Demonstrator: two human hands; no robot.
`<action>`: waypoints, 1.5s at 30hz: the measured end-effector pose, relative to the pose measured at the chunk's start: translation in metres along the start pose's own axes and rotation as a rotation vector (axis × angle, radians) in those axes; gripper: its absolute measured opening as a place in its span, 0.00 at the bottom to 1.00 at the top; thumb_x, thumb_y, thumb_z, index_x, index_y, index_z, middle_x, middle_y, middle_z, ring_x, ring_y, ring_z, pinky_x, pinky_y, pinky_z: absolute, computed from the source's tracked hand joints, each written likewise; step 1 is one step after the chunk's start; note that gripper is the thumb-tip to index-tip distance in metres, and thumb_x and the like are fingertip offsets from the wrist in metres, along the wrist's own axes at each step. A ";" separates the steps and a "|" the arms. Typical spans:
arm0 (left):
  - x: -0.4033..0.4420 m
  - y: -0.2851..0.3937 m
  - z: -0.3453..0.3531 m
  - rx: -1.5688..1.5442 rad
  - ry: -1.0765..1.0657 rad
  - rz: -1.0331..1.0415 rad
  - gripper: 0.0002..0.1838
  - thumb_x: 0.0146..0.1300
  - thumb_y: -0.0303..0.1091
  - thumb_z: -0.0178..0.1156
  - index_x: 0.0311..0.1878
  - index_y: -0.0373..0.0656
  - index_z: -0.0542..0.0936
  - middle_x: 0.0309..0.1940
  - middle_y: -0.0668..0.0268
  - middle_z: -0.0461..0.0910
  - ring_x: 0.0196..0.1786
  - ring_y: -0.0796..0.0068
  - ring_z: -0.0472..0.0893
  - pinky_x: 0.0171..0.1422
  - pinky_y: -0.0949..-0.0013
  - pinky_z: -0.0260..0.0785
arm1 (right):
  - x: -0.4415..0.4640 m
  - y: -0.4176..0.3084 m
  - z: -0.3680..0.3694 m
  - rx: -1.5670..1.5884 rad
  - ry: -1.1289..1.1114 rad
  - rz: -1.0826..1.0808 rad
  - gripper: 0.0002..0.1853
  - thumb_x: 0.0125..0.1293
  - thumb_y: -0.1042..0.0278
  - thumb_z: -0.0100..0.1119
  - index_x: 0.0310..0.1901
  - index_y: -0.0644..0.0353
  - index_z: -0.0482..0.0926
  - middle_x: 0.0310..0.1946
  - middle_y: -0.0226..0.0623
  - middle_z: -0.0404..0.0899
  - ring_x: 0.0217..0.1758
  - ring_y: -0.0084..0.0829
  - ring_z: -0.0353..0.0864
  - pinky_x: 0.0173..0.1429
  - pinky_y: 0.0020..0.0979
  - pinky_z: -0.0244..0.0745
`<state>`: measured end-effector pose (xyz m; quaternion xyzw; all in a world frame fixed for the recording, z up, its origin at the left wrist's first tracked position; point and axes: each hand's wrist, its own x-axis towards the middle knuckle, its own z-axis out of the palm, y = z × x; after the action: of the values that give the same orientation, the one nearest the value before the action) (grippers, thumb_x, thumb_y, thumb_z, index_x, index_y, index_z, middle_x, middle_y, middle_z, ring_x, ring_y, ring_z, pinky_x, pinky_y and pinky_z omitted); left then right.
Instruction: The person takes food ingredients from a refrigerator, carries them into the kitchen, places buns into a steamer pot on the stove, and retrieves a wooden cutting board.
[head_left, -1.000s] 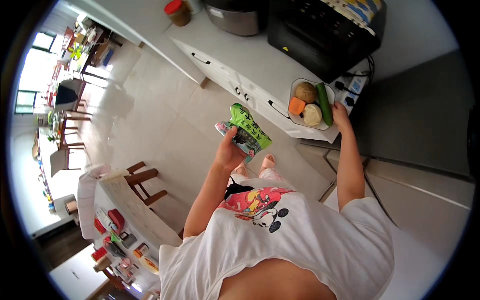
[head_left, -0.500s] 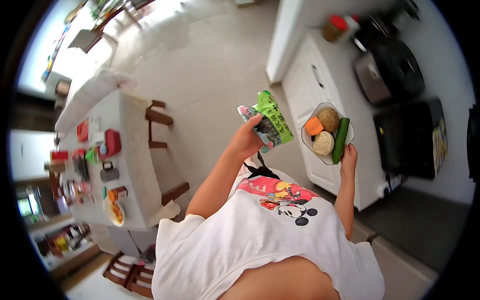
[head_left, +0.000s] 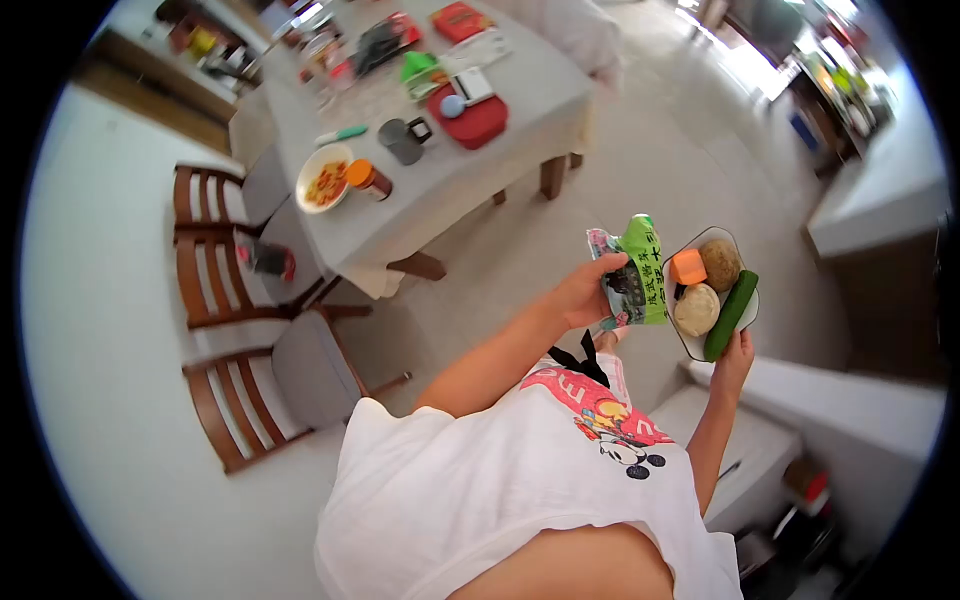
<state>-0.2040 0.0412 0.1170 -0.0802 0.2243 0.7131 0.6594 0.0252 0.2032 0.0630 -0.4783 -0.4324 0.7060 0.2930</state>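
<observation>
My left hand (head_left: 588, 290) is closed round a green printed food packet (head_left: 638, 278), thumb on its front face. My right hand (head_left: 734, 360) grips the near edge of a clear dish (head_left: 692, 342), just right of the packet. Inside the dish lie a dark green cucumber (head_left: 730, 316), an orange carrot chunk (head_left: 687, 267), a brown potato-like lump (head_left: 719, 264) and a pale round piece (head_left: 696, 310). A small dark item beside the carrot is too small to name. Both hands are held out in front of my body, above the floor.
Ahead on the left stands a table (head_left: 440, 195) bearing a bowl of food (head_left: 303, 190), an orange-lidded jar (head_left: 368, 180), a grey mug (head_left: 400, 142) and a red case (head_left: 472, 124). Several wooden chairs (head_left: 225, 405) line its near side. A white counter (head_left: 775, 440) is at lower right.
My view has swung left, bringing the table and chairs nearer and the counter to the lower right. Both hands keep their holds; the packet and dish now appear closer together.
</observation>
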 end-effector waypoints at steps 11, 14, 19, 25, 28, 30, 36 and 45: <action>0.064 0.028 0.050 -0.084 0.182 0.240 0.24 0.57 0.44 0.54 0.55 0.44 0.67 0.48 0.62 0.74 0.50 0.67 0.75 0.57 0.59 0.65 | 0.130 -0.117 0.070 -0.301 -0.412 0.072 0.09 0.65 0.66 0.45 0.30 0.59 0.67 0.25 0.24 0.68 0.24 0.12 0.65 0.25 0.16 0.63; 0.110 0.057 0.055 -0.133 0.157 0.337 0.24 0.57 0.44 0.54 0.55 0.44 0.67 0.48 0.62 0.74 0.50 0.67 0.75 0.56 0.59 0.66 | 0.205 -0.131 0.099 -0.367 -0.533 0.059 0.08 0.65 0.66 0.45 0.30 0.60 0.68 0.24 0.24 0.68 0.23 0.11 0.64 0.24 0.16 0.62; 0.160 0.085 0.059 -0.156 0.146 0.412 0.24 0.57 0.43 0.54 0.55 0.43 0.67 0.48 0.62 0.74 0.49 0.68 0.75 0.56 0.60 0.66 | 0.268 -0.132 0.122 -0.350 -0.534 0.075 0.08 0.65 0.66 0.45 0.30 0.59 0.69 0.22 0.22 0.68 0.21 0.11 0.62 0.23 0.16 0.58; 0.255 0.151 0.054 -0.116 0.127 0.329 0.27 0.55 0.44 0.56 0.56 0.42 0.67 0.49 0.60 0.74 0.52 0.63 0.74 0.58 0.57 0.64 | 0.365 -0.151 0.155 -0.335 -0.499 0.021 0.08 0.65 0.66 0.45 0.32 0.58 0.71 0.23 0.21 0.68 0.21 0.10 0.61 0.22 0.15 0.56; 0.312 0.199 0.065 -0.189 0.063 0.321 0.23 0.57 0.39 0.55 0.54 0.40 0.67 0.48 0.60 0.74 0.49 0.65 0.75 0.57 0.59 0.65 | 0.418 -0.184 0.188 -0.352 -0.421 -0.010 0.08 0.65 0.66 0.45 0.31 0.59 0.71 0.22 0.21 0.68 0.21 0.11 0.63 0.23 0.16 0.59; 0.350 0.226 0.069 -0.171 0.048 0.294 0.23 0.57 0.40 0.55 0.54 0.40 0.67 0.48 0.60 0.74 0.49 0.64 0.75 0.57 0.59 0.65 | 0.459 -0.195 0.191 -0.403 -0.394 -0.036 0.08 0.65 0.67 0.45 0.31 0.59 0.71 0.22 0.22 0.69 0.22 0.11 0.64 0.24 0.16 0.61; 0.424 0.293 0.069 -0.129 0.031 0.356 0.24 0.56 0.40 0.56 0.54 0.41 0.67 0.48 0.60 0.73 0.51 0.65 0.73 0.59 0.59 0.64 | 0.550 -0.196 0.233 -0.309 -0.429 0.010 0.09 0.64 0.68 0.46 0.27 0.59 0.68 0.21 0.23 0.68 0.21 0.11 0.65 0.23 0.17 0.64; 0.577 0.381 0.062 -0.167 0.133 0.483 0.22 0.56 0.42 0.56 0.52 0.42 0.69 0.47 0.62 0.74 0.49 0.66 0.74 0.54 0.60 0.66 | 0.748 -0.229 0.309 -0.400 -0.593 -0.009 0.08 0.63 0.70 0.47 0.26 0.58 0.67 0.19 0.21 0.65 0.20 0.11 0.62 0.21 0.17 0.60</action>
<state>-0.6328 0.5777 0.0168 -0.1252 0.2203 0.8590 0.4449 -0.5389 0.8243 0.0037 -0.2986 -0.6306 0.7140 0.0585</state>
